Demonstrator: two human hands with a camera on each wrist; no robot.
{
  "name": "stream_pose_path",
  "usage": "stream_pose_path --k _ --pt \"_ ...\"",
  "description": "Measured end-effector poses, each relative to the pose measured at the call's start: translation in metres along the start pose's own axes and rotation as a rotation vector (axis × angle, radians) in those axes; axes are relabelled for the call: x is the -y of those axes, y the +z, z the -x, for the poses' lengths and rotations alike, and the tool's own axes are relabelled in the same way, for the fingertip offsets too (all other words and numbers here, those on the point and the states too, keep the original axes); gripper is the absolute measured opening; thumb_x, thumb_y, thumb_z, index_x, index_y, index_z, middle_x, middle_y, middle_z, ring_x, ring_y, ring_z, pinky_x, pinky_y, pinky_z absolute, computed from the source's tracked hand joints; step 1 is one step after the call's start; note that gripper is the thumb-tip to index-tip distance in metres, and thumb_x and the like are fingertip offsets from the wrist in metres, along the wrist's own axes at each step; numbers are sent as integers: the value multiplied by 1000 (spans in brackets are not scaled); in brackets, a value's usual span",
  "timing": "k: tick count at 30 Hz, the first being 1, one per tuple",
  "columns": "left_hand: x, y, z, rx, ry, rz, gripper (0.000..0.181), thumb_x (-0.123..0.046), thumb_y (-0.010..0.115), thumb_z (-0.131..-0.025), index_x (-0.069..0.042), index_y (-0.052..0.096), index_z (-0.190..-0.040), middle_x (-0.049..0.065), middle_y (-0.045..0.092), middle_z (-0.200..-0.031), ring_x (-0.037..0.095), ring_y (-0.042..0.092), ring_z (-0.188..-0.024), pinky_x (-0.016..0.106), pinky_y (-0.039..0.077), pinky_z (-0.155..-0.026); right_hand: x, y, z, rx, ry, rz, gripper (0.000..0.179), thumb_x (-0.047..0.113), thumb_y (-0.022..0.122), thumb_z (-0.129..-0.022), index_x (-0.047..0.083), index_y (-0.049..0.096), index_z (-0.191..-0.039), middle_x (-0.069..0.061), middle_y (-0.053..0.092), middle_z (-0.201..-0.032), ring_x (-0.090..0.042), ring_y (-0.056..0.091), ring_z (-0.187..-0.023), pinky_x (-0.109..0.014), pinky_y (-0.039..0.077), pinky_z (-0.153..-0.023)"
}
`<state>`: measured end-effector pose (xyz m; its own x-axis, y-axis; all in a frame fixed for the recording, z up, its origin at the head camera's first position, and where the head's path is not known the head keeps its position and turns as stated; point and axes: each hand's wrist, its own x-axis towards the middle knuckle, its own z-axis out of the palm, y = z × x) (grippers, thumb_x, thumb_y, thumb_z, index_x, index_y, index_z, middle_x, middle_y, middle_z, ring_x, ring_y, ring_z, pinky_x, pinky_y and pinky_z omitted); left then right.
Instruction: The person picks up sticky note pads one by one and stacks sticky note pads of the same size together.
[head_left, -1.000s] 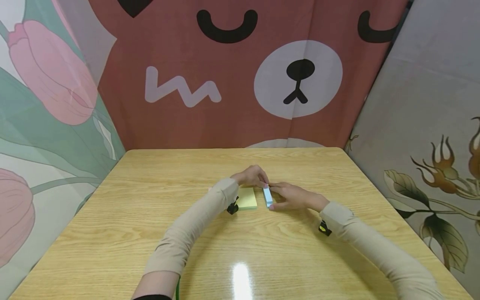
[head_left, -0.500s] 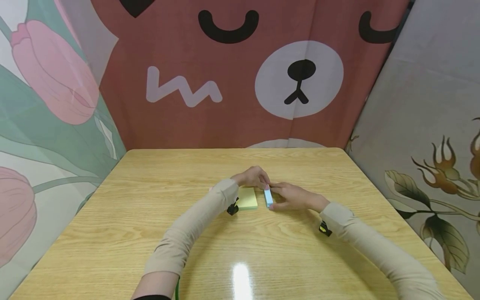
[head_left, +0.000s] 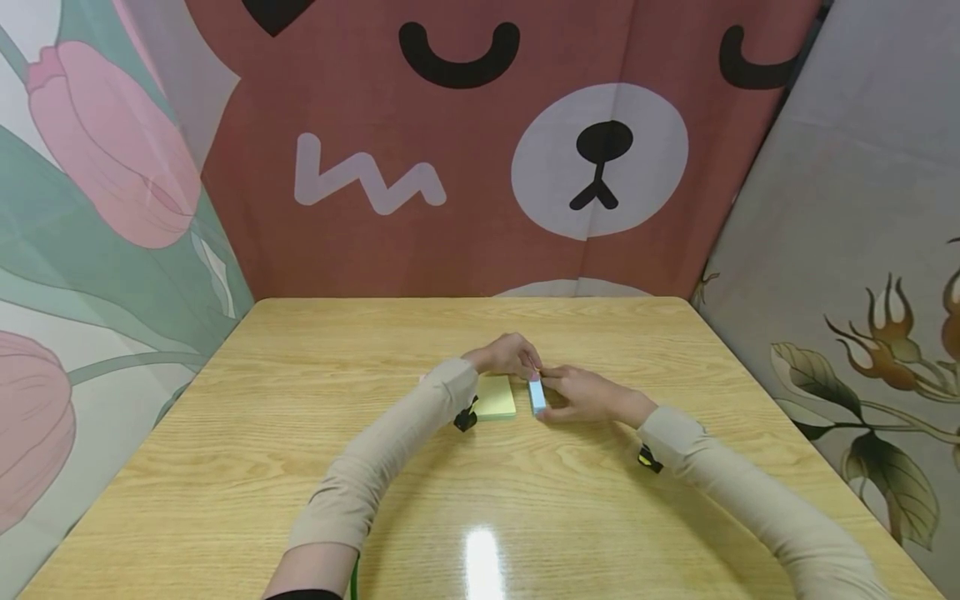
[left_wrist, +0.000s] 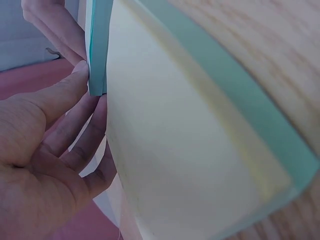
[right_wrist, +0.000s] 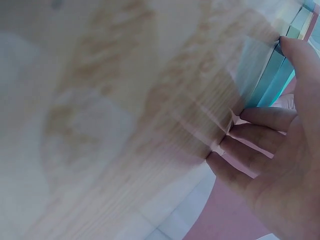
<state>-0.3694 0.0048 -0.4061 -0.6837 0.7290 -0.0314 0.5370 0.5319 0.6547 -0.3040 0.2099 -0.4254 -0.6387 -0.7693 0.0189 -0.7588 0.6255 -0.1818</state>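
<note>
A narrow light-blue note pad (head_left: 537, 397) lies lengthwise on the table, and its side shows stacked layers in the right wrist view. My left hand (head_left: 508, 353) pinches the pad's far end between thumb and fingertips. My right hand (head_left: 588, 393) lies along the pad's right side, its thumb at the near end and forefinger near the far end. In the right wrist view the other fingertips (right_wrist: 220, 145) rest on the tabletop. Just left of the blue pad sits a square yellow note pad (head_left: 495, 398) with a green layer (left_wrist: 260, 110) underneath, partly hidden by my left forearm.
The wood-grain table (head_left: 375, 333) reaches back to a hanging cloth (head_left: 465, 250) with a bear face. Patterned cloths (head_left: 847, 167) hang at both sides. A small pinkish edge (head_left: 422, 377) shows past the left sleeve. Both wrists carry a small black device (head_left: 649, 458).
My left fingertips have shifted slightly toward me along the blue pad, and its top layer now sits more evenly over the lower one. The right hand has hardly moved.
</note>
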Motion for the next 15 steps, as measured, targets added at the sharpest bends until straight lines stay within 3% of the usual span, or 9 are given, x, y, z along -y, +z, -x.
stream_pose_path --k 15 --pt "-4 0 2 1 -31 24 15 -9 73 -91 -2 74 -104 7 73 -96 15 67 -87 24 53 -75 1 -3 1 6 -4 -18 74 49 58 -97 -9 46 -142 -30 42 -145 -45 46 -129 -55 40 -103"
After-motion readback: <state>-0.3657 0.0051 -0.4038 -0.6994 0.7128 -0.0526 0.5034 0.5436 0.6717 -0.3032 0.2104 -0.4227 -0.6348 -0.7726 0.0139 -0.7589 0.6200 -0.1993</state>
